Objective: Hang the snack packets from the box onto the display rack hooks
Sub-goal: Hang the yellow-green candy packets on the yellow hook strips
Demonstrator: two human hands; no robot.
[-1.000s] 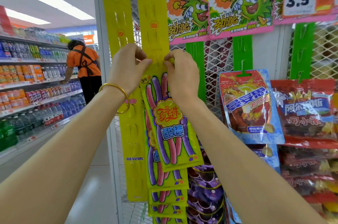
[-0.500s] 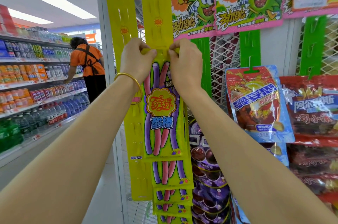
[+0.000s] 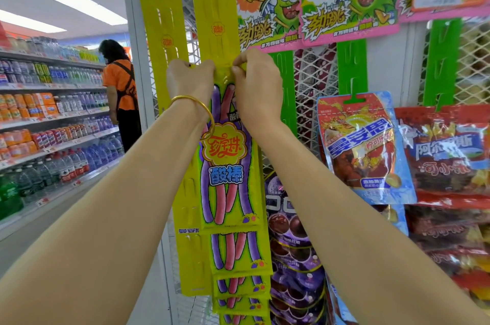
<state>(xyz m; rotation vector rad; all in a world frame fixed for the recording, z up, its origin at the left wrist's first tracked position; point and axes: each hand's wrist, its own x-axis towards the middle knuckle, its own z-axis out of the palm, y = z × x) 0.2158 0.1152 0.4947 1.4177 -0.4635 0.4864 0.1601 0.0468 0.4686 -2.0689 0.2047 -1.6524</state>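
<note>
A yellow snack packet [image 3: 228, 165] printed with pink and purple sticks lies flat against a yellow hanging strip [image 3: 212, 6] on the wire rack. My left hand [image 3: 189, 82] pinches the packet's top left corner and my right hand [image 3: 257, 86] pinches its top right corner, both pressed to the strip. Several matching yellow packets [image 3: 238, 287] hang on the same strip below it. The hook under my fingers is hidden. No box is in view.
A second yellow strip [image 3: 159, 19] hangs to the left. Green strips [image 3: 351, 67] on the right carry a blue-red packet [image 3: 363, 147] and red packets [image 3: 445, 155]; purple packets [image 3: 291, 245] hang lower. A person in orange [image 3: 119, 91] stands by drink shelves [image 3: 39, 118] down the left aisle.
Both hands have carried the packet upward along the yellow strip, from lower on the strip to a higher slot. The grip on its top corners is unchanged.
</note>
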